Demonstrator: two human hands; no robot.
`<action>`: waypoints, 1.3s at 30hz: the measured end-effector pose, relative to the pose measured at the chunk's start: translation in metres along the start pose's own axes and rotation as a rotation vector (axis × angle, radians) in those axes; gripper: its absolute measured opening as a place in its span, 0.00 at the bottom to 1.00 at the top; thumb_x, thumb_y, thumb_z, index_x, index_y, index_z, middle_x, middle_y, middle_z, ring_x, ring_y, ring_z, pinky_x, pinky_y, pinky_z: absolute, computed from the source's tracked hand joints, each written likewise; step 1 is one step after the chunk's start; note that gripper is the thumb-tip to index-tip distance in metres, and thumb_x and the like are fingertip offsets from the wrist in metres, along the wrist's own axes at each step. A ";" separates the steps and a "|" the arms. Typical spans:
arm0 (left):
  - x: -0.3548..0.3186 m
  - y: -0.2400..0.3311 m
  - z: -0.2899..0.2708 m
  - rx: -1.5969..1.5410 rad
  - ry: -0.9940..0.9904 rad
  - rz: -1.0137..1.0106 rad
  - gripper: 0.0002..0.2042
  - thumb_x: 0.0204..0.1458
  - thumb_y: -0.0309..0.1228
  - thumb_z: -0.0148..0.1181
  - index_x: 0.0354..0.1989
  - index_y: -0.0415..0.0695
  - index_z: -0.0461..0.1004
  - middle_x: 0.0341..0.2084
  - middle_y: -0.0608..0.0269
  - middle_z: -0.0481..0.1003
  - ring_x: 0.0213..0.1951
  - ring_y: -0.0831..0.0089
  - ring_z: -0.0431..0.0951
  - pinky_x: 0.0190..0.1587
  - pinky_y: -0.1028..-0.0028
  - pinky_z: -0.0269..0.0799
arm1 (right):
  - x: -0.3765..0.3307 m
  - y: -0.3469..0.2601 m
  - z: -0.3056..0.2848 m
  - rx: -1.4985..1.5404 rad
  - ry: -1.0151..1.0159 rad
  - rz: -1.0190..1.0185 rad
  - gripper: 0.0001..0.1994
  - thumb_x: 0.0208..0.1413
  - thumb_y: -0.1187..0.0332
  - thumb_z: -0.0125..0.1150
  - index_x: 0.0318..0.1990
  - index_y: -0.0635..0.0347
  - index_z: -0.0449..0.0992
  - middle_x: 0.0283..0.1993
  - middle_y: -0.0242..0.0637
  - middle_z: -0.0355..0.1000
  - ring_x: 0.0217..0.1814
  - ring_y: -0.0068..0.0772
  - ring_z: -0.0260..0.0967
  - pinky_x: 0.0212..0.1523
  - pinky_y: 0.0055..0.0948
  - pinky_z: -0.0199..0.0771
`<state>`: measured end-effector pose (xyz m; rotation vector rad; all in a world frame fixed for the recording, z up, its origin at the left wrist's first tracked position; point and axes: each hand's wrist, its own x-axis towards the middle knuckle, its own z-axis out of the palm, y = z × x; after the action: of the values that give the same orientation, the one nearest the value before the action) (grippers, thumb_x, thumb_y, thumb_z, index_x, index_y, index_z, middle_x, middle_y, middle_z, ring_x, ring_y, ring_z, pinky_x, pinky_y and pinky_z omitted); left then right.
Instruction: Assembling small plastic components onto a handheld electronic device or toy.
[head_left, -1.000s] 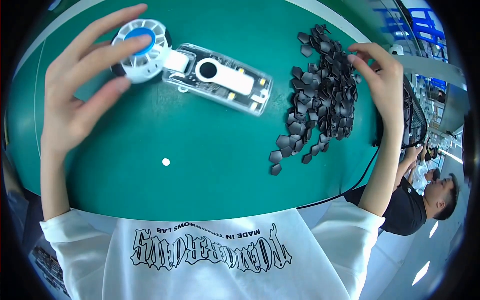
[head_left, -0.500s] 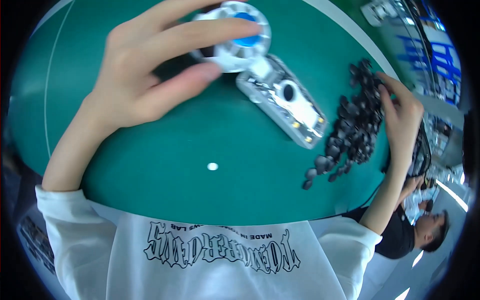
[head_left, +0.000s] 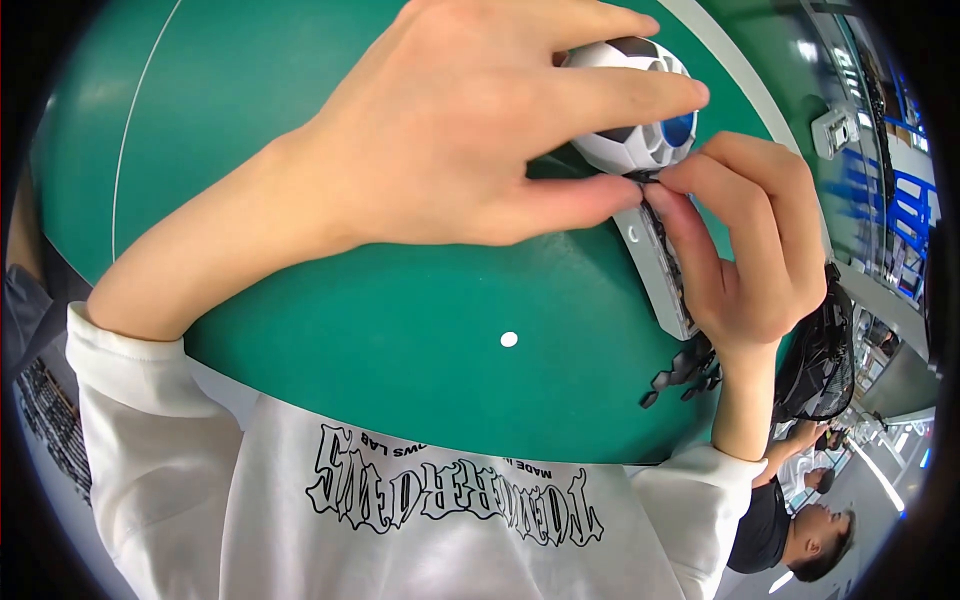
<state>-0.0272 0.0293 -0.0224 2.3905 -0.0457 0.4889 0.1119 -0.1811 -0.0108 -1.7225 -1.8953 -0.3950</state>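
Note:
A round white-and-black part (head_left: 640, 150), patterned like a soccer ball and with a blue centre, lies under my left hand (head_left: 460, 125). The fingers of this hand reach across the ball and its thumb points to the joint below it, so the ball is gripped from the left. A long pale grey housing (head_left: 650, 265) extends from the ball toward me, partly covered by my right hand (head_left: 755, 240). Between the right thumb and index finger a small black piece (head_left: 648, 176) is pinched, close to the left thumb tip. Its exact shape is hidden.
Several loose small black pieces (head_left: 685, 372) lie beside my right wrist, the rest of the pile hidden behind it. A white dot (head_left: 509, 340) shows on the green table (head_left: 400, 330). A black mesh item (head_left: 825, 350) sits at the right edge. Another person (head_left: 810, 535) is at far right.
My right hand has left the black pile with a small piece and come to the ball's joint. The ball and housing have shifted right with my left hand.

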 end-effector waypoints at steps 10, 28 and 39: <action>-0.026 -0.002 0.016 -0.029 0.086 0.017 0.25 0.48 0.28 0.69 0.58 0.42 0.80 0.60 0.39 0.74 0.53 0.48 0.82 0.53 0.63 0.80 | 0.014 -0.019 -0.005 0.209 -0.133 0.516 0.26 0.43 0.77 0.78 0.54 0.64 0.80 0.49 0.41 0.81 0.50 0.35 0.80 0.42 0.28 0.81; 0.009 0.006 0.024 0.009 0.175 0.205 0.24 0.47 0.27 0.68 0.57 0.43 0.81 0.60 0.40 0.74 0.55 0.47 0.81 0.55 0.62 0.79 | 0.032 0.022 -0.020 0.403 -0.284 0.685 0.35 0.40 0.69 0.81 0.61 0.61 0.77 0.46 0.42 0.83 0.49 0.37 0.82 0.48 0.32 0.82; 0.000 -0.017 0.021 -0.017 0.281 0.287 0.23 0.45 0.26 0.69 0.54 0.45 0.82 0.60 0.47 0.75 0.59 0.48 0.76 0.58 0.57 0.75 | 0.021 0.079 -0.039 -0.118 -0.354 0.762 0.45 0.40 0.54 0.78 0.70 0.51 0.68 0.40 0.47 0.81 0.41 0.50 0.80 0.44 0.41 0.78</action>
<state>-0.0174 0.0288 -0.0478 2.2858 -0.2678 0.9496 0.1962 -0.1750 0.0216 -2.5481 -1.2775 0.1051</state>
